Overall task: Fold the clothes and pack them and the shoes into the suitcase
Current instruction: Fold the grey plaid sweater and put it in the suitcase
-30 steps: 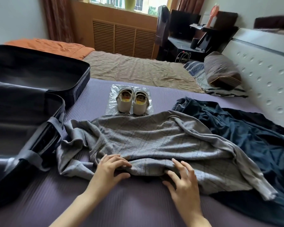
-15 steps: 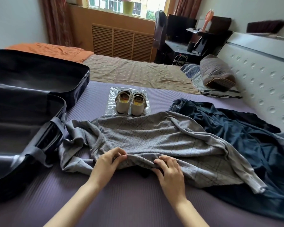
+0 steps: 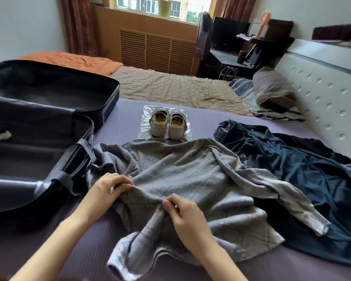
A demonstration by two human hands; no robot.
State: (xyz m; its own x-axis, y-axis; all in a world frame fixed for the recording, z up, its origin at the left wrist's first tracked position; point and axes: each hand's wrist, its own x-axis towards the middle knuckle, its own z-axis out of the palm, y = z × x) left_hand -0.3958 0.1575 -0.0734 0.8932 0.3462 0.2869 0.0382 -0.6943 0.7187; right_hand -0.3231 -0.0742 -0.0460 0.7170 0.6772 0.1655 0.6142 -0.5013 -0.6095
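Note:
A grey checked garment (image 3: pixel 190 175) lies crumpled on the purple bed cover in front of me. My left hand (image 3: pixel 107 187) pinches its fabric at the left, and my right hand (image 3: pixel 186 216) pinches a raised fold nearer to me; the cloth hangs from both. A pair of small white shoes (image 3: pixel 167 124) stands on a clear plastic sheet just beyond the garment. To the right lies a dark blue garment (image 3: pixel 304 175), spread loosely. The open dark suitcase (image 3: pixel 49 122) sits at the left, its straps hanging over the near rim.
A white padded headboard (image 3: pixel 328 102) runs along the right. A striped pillow (image 3: pixel 272 90) lies at the far right on a brown sheet (image 3: pixel 170 88). An orange blanket (image 3: pixel 73 61) is at the back left, and a desk (image 3: pixel 237 53) stands beyond the bed.
Both hands went from resting flat on the grey garment's near edge to pinching it, and they have lifted and pulled the fabric towards me.

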